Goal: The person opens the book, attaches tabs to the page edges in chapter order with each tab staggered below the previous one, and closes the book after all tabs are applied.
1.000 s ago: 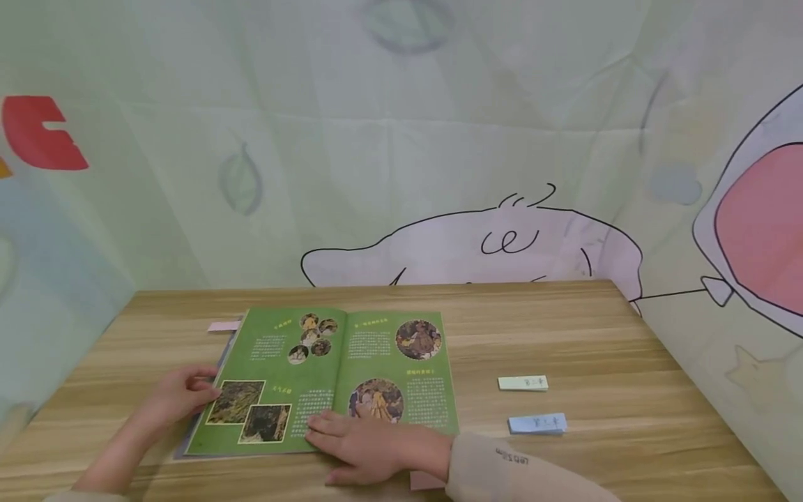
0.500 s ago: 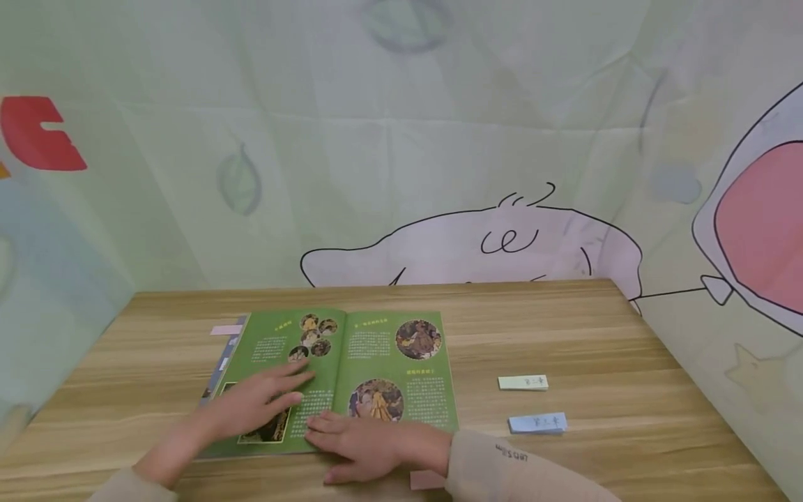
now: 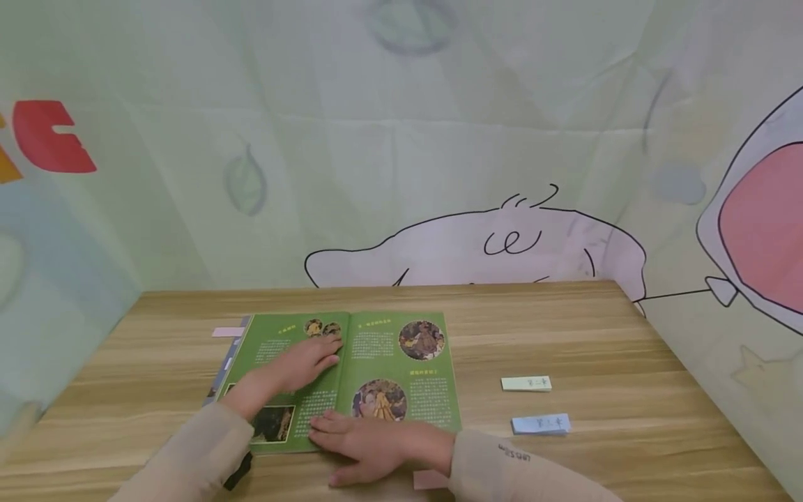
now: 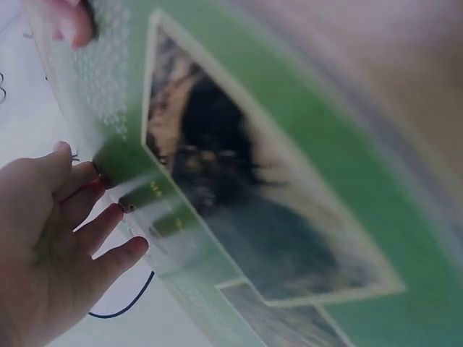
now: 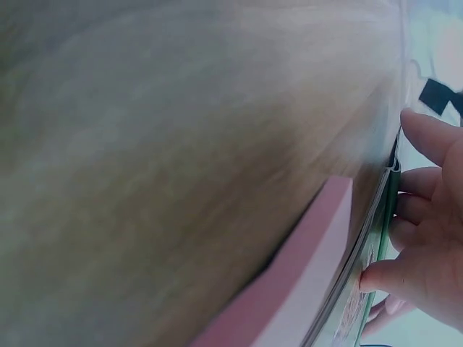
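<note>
An open book (image 3: 433,390) with green pages and round photos lies on the table. Near the spine, on the upper part of the left page, my left hand (image 3: 304,366) rests with its fingers extended. The left wrist view shows its fingertips at the page (image 4: 173,181). My right hand (image 3: 370,445) lies flat at the lower end of the spine, fingers pointing left across the fold. In the right wrist view, fingers of the right hand (image 5: 434,231) reach over the book's bottom edge, with a pink paper pad (image 5: 296,282) beside that edge.
Right of the book lie a pale green slip stack (image 3: 525,384) and a blue one (image 3: 541,424), both with handwriting. A pink tab (image 3: 227,332) sticks out at the book's upper left. A printed cloth backdrop (image 3: 351,174) stands behind the wooden table (image 3: 602,335).
My left hand has left the book's left edge and slid rightward and up over the left page to near the spine. The right hand has stayed at the lower spine.
</note>
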`<move>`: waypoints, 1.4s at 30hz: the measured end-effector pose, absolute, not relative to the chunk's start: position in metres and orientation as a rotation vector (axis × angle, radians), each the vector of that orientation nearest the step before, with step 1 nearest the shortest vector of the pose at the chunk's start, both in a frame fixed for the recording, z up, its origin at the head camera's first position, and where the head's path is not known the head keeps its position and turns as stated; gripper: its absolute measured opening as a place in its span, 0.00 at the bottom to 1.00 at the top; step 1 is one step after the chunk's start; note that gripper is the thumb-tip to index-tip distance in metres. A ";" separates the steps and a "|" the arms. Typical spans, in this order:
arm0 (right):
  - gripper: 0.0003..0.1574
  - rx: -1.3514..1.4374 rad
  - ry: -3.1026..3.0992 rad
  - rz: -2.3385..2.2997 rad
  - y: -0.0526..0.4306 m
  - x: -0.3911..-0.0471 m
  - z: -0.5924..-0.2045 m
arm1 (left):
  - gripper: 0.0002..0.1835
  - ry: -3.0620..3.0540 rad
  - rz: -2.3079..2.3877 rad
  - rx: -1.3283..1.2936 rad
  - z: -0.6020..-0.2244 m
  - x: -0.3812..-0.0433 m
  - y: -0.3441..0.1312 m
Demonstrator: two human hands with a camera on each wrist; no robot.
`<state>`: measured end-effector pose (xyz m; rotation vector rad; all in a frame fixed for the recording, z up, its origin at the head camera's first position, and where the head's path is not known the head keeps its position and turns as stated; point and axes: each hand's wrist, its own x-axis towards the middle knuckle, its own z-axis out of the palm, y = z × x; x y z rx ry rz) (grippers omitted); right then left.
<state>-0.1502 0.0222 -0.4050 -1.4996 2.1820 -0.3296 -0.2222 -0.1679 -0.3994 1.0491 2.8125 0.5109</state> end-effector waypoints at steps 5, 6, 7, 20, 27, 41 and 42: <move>0.39 -1.534 2.204 -0.304 0.021 -0.149 -0.403 | 0.21 2.828 0.479 0.976 -0.397 -0.238 -0.161; 0.39 -1.539 2.206 -0.302 0.021 -0.149 -0.403 | 0.21 2.830 0.479 0.967 -0.397 -0.241 -0.161; 0.39 -1.545 2.211 -0.296 0.021 -0.149 -0.403 | 0.21 2.833 0.480 0.958 -0.398 -0.243 -0.161; 0.37 -1.480 2.139 -0.459 0.023 -0.159 -0.401 | 0.20 2.924 0.456 0.973 -0.403 -0.243 -0.158; 0.33 -1.505 2.211 -0.542 0.030 -0.164 -0.396 | 0.17 3.035 0.376 1.069 -0.405 -0.243 -0.152; 0.19 -1.263 2.292 -0.938 0.071 -0.179 -0.387 | 0.14 2.878 0.329 1.314 -0.399 -0.203 -0.127; 0.19 -1.253 2.320 -0.945 0.076 -0.179 -0.387 | 0.14 2.867 0.330 1.344 -0.399 -0.200 -0.126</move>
